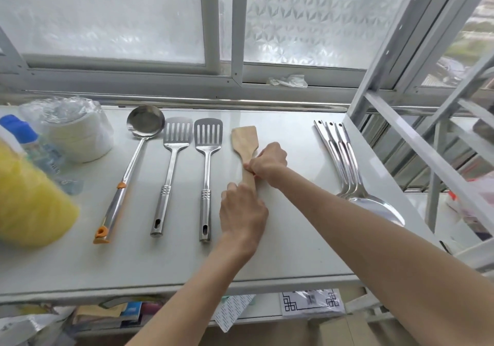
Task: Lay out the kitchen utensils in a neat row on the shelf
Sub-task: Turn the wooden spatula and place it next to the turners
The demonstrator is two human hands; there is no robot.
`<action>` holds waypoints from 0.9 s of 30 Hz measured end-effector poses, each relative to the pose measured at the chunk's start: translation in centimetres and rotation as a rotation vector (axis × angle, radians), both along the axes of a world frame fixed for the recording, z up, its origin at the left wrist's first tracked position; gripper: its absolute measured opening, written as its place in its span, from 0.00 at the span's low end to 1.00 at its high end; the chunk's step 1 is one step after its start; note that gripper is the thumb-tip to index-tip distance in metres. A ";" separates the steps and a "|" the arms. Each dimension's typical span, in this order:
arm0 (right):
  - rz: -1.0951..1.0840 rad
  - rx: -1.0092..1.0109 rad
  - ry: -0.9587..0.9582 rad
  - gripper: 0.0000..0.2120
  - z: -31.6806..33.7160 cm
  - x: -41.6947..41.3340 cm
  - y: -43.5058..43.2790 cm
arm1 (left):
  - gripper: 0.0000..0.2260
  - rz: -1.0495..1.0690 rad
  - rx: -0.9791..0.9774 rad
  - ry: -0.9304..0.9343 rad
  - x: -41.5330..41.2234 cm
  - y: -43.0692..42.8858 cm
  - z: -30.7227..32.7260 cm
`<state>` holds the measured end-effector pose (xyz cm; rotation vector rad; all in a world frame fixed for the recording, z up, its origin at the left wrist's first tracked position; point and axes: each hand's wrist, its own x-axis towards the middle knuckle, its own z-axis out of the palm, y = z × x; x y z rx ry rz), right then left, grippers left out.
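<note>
— Where's the wooden spatula [245,142] right now?

— Under both my hands, flat on the shelf [288,212]. My right hand [268,165] has its grip closed around the neck, just below the blade; my left hand [242,213] covers the lower handle, fingers curled over it, though I can't tell whether that grip is truly closed or only pressing down.

— How will it handle?

— Light and stiff, I'd judge. It's pale, plain wood with a flat, squared blade pointing away from me. Dry wood shouldn't slip, so the neck and handle are the right places to hold while I square it up.

— And around your grip?

— Just left of my left hand lies a slotted steel turner [207,169], then a second slotted turner [171,169], then the ladle [133,158] with orange trim, leaning a little off parallel. Well to the right of my right hand sits a nested stack of steel spoons [347,169], bowls toward me, not yet laid out.

— Those will feel different?

— Heavier and slicker, probably, and likely to clatter apart if lifted together.
</note>
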<state>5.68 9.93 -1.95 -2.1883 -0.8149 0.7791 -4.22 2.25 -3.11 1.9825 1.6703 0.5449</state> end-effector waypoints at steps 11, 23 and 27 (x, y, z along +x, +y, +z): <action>0.030 0.060 -0.321 0.10 2.7 5.9 -3.1 | 0.13 0.047 0.068 0.049 -0.3 -0.4 -0.2; 0.688 -0.410 -1.134 0.38 3.4 19.8 -12.2 | 0.18 0.014 0.148 0.094 -0.6 -1.3 -0.2; 1.047 -0.315 -1.353 0.39 2.5 19.5 -10.3 | 0.20 -0.113 0.182 -0.094 0.9 -2.3 0.1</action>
